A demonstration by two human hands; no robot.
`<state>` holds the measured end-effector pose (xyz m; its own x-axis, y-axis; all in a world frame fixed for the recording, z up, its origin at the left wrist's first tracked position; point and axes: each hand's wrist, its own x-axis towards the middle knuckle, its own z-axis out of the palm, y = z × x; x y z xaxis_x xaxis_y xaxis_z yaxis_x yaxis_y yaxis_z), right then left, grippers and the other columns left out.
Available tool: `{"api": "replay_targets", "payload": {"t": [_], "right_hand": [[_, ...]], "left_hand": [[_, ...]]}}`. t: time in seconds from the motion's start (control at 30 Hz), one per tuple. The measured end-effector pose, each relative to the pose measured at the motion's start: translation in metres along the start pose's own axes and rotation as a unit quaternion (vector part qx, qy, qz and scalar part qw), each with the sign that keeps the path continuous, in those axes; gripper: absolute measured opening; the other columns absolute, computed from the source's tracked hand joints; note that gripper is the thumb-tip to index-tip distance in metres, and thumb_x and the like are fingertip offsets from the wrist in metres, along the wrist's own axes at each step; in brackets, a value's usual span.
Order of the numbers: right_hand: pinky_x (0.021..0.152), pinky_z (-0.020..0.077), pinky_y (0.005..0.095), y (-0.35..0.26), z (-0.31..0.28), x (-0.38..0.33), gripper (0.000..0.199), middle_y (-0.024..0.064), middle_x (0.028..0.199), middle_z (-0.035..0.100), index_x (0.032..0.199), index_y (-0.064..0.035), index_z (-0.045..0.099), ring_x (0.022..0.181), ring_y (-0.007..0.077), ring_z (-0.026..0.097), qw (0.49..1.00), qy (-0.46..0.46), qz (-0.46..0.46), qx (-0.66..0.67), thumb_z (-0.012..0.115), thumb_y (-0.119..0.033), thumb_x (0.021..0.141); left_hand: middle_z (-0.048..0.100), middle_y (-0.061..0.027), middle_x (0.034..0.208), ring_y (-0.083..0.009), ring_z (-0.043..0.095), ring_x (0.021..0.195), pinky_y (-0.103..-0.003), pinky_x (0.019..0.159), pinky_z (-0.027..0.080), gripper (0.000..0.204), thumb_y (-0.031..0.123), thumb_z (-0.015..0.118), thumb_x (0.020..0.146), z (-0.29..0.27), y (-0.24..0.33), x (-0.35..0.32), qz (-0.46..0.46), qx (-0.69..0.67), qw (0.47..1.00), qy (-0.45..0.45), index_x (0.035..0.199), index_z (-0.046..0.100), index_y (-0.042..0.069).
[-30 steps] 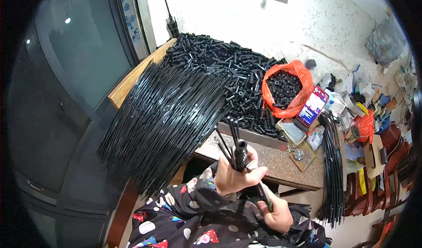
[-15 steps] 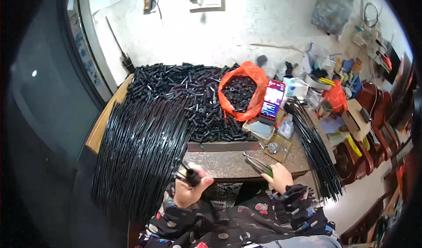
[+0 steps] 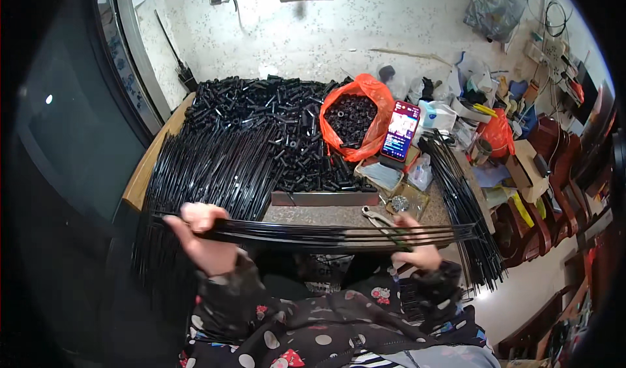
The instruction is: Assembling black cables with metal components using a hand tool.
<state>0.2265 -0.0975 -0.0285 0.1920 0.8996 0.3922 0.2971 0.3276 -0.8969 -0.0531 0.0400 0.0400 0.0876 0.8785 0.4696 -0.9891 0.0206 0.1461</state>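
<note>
My left hand (image 3: 210,241) is closed round one end of a bundle of thin black rods (image 3: 306,233). The bundle lies sideways in the air across the table's front edge, its rods fanning slightly apart toward the right. My right hand (image 3: 420,243), a little blurred, is closed on pliers (image 3: 378,216) with green handles, their metal jaws pointing up and left. Rods pass across this hand; whether its fingers also grip them I cannot tell. Left of centre, a wide pile of similar black rods (image 3: 208,172) covers the table beside my left hand.
Short black tubes (image 3: 261,107) are heaped behind a low strip (image 3: 324,198). An orange bag (image 3: 331,133) holds small black parts. Right of it stand a phone (image 3: 401,131) and a tray (image 3: 385,175). More black rods (image 3: 460,205) lie at the right, near assorted clutter (image 3: 495,133).
My left hand has moved left, and the bundle, seen end-on before, now stretches sideways to my right hand. The right hand keeps the pliers and has shifted slightly.
</note>
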Motion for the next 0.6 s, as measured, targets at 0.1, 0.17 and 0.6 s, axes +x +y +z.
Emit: {"api": "replay_targets", "payload": {"t": [0.1,0.17,0.6], "right_hand": [[0.063,0.0367,0.0229,-0.072,-0.007,0.012,0.032,0.0061,0.087,0.044,0.102,-0.0068,0.039,0.080,0.0138,0.043,0.883,0.100,0.009,0.459,0.047,-0.017,0.073],[0.052,0.0332,0.0198,-0.073,-0.016,0.015,0.026,0.0004,0.064,0.037,0.094,-0.0055,0.042,0.058,0.0082,0.037,0.852,0.200,-0.224,0.429,0.045,-0.023,0.075],[0.061,0.0387,0.0216,-0.070,0.057,0.015,0.010,0.0058,0.074,0.048,0.079,0.0002,0.046,0.065,0.0123,0.047,0.947,0.109,0.062,0.297,0.049,-0.007,0.072]], "left_hand": [[0.050,-0.0039,0.064,-0.0185,0.049,0.069,-0.036,0.069,0.038,0.032,0.035,0.044,0.073,-0.034,-0.041,-0.044,-0.112,0.162,0.974,0.110,0.059,0.043,0.007],[0.053,-0.0122,0.078,-0.0242,0.048,0.079,-0.038,0.068,0.037,0.028,0.032,0.048,0.068,-0.045,-0.059,-0.078,-0.264,0.060,0.932,0.242,0.072,0.053,0.004],[0.055,-0.0159,0.066,-0.0238,0.054,0.067,-0.030,0.061,0.041,0.045,0.045,0.049,0.062,-0.143,-0.081,-0.122,-0.536,0.762,0.272,-0.241,0.068,0.057,0.001]]}}
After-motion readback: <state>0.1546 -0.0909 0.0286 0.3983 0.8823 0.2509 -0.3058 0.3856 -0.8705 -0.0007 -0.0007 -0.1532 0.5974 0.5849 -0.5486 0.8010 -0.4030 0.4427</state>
